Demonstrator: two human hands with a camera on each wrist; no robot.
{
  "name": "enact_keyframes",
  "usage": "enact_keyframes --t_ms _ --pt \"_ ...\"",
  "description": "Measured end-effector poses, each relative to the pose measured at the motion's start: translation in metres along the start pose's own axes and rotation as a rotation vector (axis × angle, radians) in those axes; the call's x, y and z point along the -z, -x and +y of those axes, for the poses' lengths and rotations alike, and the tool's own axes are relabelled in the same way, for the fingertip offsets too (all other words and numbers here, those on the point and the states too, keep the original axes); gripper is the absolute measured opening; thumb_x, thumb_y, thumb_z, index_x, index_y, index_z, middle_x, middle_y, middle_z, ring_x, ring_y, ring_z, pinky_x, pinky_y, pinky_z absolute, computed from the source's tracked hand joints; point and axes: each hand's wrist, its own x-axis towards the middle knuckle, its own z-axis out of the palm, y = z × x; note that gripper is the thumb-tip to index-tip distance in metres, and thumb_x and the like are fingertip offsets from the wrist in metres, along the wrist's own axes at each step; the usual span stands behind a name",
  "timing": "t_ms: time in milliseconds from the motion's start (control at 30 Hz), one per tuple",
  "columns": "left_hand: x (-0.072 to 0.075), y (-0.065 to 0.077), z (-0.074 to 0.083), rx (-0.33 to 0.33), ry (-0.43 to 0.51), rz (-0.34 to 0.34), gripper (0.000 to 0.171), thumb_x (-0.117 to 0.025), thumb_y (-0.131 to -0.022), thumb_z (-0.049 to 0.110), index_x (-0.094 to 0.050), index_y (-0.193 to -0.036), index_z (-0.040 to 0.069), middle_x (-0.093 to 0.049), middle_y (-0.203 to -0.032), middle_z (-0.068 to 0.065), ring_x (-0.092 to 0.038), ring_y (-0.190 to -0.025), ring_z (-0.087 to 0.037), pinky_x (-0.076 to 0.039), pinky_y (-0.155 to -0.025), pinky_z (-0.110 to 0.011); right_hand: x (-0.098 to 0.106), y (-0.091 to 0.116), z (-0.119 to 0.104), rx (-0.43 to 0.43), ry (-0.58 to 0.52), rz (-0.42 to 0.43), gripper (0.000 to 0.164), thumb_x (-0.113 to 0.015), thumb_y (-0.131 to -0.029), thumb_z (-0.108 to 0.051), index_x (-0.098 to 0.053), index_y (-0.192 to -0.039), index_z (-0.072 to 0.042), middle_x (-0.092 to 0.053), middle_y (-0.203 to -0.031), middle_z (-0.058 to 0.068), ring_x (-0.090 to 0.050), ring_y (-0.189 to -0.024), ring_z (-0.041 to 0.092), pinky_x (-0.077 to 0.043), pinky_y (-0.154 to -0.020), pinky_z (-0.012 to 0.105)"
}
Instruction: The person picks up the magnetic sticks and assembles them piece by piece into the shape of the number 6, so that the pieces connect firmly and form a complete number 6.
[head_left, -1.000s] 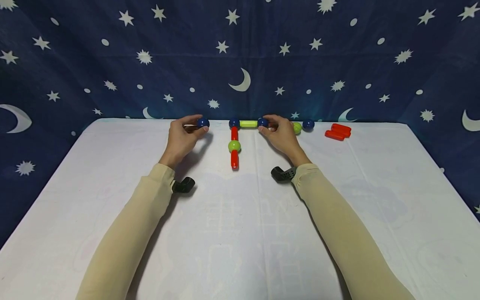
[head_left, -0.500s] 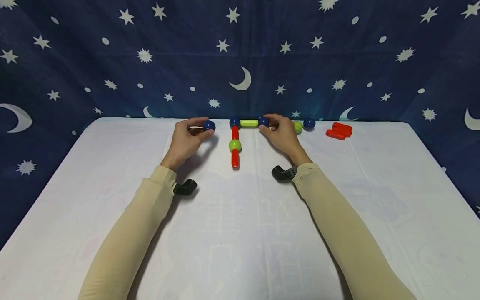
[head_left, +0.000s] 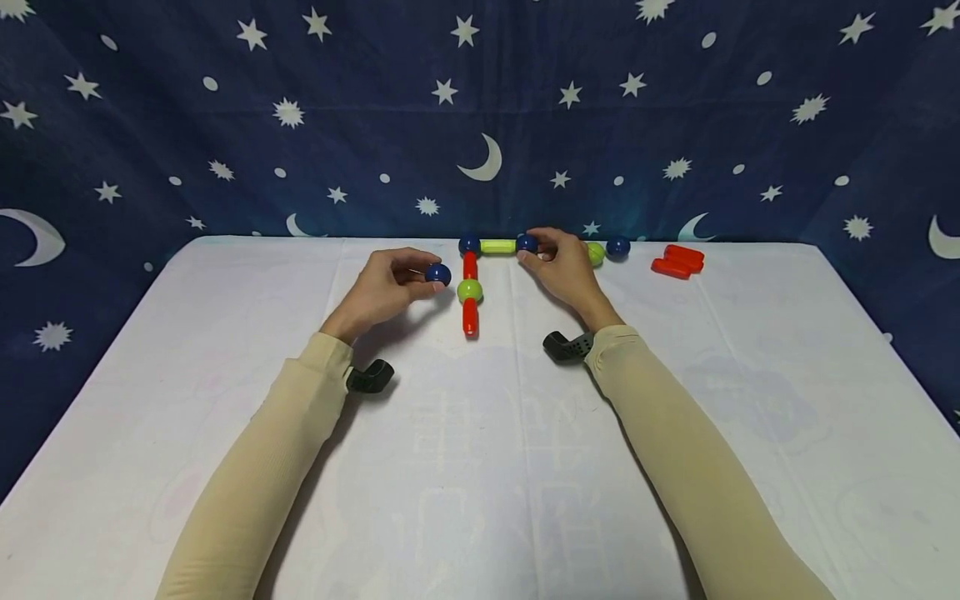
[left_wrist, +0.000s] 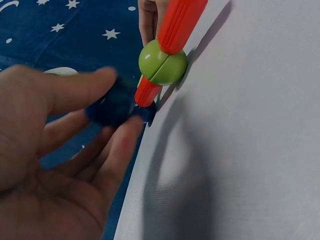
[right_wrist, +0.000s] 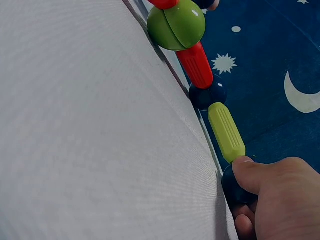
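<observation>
My left hand (head_left: 385, 286) pinches a loose dark blue ball (head_left: 438, 274) between thumb and fingers, just left of a joined chain of balls and rods. The held ball is blurred in the left wrist view. In the chain, a red rod (head_left: 470, 317) nearest me meets a green ball (head_left: 469, 291). Beyond it a second red rod (right_wrist: 195, 65) runs to a blue corner ball (head_left: 469, 245). From that corner a yellow-green rod (head_left: 498, 247) leads right to another blue ball (right_wrist: 236, 186), which my right hand (head_left: 564, 268) grips with thumb and fingers.
Behind my right hand, a green ball (head_left: 596, 254) is partly hidden, with a blue ball (head_left: 618, 248) beside it. Farther right lie red rods (head_left: 678, 262) side by side. The white-covered table (head_left: 480, 467) ends at a dark blue star-patterned cloth (head_left: 480, 108).
My left hand has moved right and then toward me with the blue ball, coming closer to the green ball of the chain. My right hand stays in place on its ball.
</observation>
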Motion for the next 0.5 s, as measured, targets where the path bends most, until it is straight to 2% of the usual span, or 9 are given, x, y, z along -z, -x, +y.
enact_keyframes --t_ms 300,500 --pt "0.0042 0.0010 0.0002 -0.051 -0.010 -0.263 0.040 -0.082 -0.086 0.007 -0.071 -0.124 0.002 -0.070 -0.117 -0.011 -0.066 -0.098 -0.026 -0.052 -0.091 -0.033 -0.0009 -0.0004 0.0016 -0.011 0.001 -0.004 0.044 -0.073 -0.096 -0.020 -0.063 -0.137 -0.006 -0.065 -0.118 0.015 -0.057 -0.097 0.025 -0.047 -0.086 0.036" --pt "0.0056 0.0017 0.0017 -0.045 0.030 -0.426 0.042 -0.084 -0.083 0.004 -0.071 -0.123 0.001 -0.071 -0.117 -0.010 -0.069 -0.099 -0.026 -0.053 -0.093 -0.032 -0.0002 -0.0009 0.0016 -0.004 0.011 0.002 0.044 -0.073 -0.096 -0.021 -0.063 -0.136 -0.006 -0.066 -0.119 0.016 -0.057 -0.097 0.025 -0.048 -0.087 0.037"
